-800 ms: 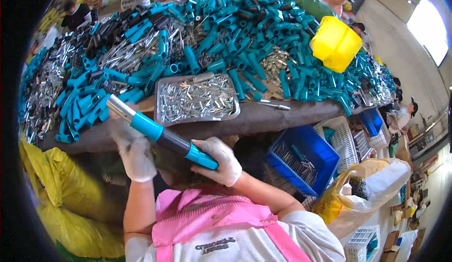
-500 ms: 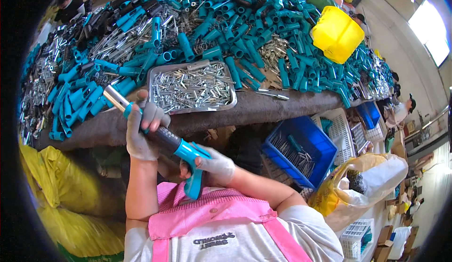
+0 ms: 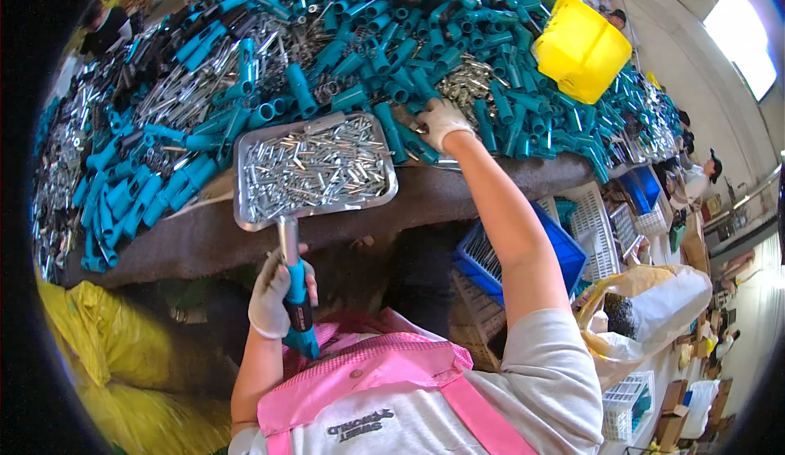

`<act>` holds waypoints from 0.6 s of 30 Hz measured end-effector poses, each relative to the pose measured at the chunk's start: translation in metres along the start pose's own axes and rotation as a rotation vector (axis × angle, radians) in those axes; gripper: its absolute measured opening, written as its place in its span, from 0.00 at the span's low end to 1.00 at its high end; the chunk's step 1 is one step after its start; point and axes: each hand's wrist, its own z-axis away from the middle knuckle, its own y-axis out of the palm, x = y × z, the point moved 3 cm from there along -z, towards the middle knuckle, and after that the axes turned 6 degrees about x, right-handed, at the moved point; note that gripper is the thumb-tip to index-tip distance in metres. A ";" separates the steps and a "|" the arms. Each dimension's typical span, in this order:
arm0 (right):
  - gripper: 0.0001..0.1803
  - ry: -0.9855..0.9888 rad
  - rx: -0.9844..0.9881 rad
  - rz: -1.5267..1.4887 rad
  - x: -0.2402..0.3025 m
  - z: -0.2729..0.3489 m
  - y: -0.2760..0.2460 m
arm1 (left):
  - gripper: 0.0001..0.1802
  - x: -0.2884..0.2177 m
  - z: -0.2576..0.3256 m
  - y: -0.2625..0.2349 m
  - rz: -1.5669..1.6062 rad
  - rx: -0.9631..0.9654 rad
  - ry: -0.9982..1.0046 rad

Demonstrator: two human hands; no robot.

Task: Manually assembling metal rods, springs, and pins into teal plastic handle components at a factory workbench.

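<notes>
My left hand (image 3: 271,298), in a pale work glove, is closed round a teal and black hand tool (image 3: 298,316) held in front of the pink apron. The tool's silver tube (image 3: 288,238) points up, its tip at the front edge of a metal tray (image 3: 242,173) of small silver pins. My right arm stretches forward to the heap. There my right hand (image 3: 444,122), gloved, has its fingers bent and somewhat apart among teal tubes (image 3: 417,144), beside a small mound of shiny metal pieces (image 3: 468,83). Its fingertips are partly hidden, and I see nothing held in them.
Teal tubular housings (image 3: 114,201), rods and springs cover the table. A yellow bin (image 3: 582,50) sits on the heap at the right. Below the table edge stand a blue crate (image 3: 564,251) and an open sack (image 3: 654,304). Yellow sacks (image 3: 98,324) lie at lower left. Other people are farther off.
My right hand has let go of the tool's teal grip and moved forward onto the heap. My left hand has come down and turned the tool more upright.
</notes>
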 end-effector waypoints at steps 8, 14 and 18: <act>0.21 -0.289 -0.026 -1.127 0.033 0.086 -0.058 | 0.29 0.005 -0.006 0.000 -0.165 0.145 -0.112; 0.17 -0.874 -0.093 -0.794 0.123 0.159 -0.106 | 0.20 0.000 0.002 0.006 -0.361 0.252 -0.169; 0.16 -0.981 -0.037 -0.719 0.143 0.174 -0.109 | 0.19 -0.004 0.018 0.005 -0.389 0.242 -0.205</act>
